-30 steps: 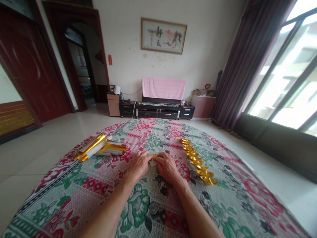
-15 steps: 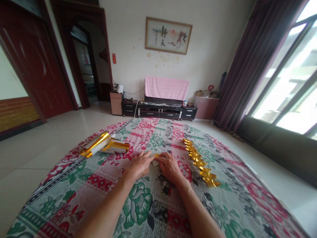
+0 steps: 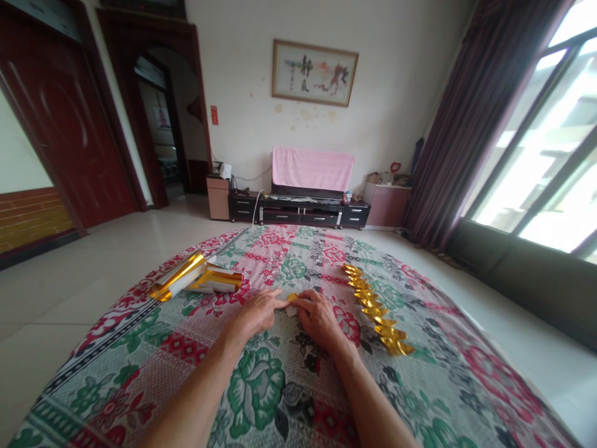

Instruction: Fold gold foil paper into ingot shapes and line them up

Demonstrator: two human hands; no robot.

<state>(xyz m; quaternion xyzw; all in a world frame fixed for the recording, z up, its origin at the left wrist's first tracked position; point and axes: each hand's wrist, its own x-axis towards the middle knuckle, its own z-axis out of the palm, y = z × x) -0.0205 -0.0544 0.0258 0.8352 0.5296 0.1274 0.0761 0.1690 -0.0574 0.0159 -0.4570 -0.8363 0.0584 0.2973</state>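
Observation:
A small piece of gold foil paper [image 3: 292, 298], with some white backing showing, lies low over the cloth between my two hands. My right hand [image 3: 321, 318] has its fingers closed on the paper's right side, hiding part of it. From the other side, my left hand [image 3: 258, 312] reaches its thumb to the paper's left edge, while its other fingers bend above. Right of my hands, several folded gold foil ingots [image 3: 373, 306] stand in a slanting row. Sheets of gold foil paper [image 3: 180, 277], partly rolled and white underneath, rest at the left.
A flowered cloth [image 3: 259, 386] covers the round table under my arms. Beyond it stand a low black TV cabinet [image 3: 298, 216] and a pink towel [image 3: 312, 168] draped over something. Purple curtains [image 3: 461, 124] hang by the window at right.
My left hand has shifted slightly left, its upper fingers drawing away from the paper, so more gold shows. My right hand stays nearly in place. The view has tilted a little.

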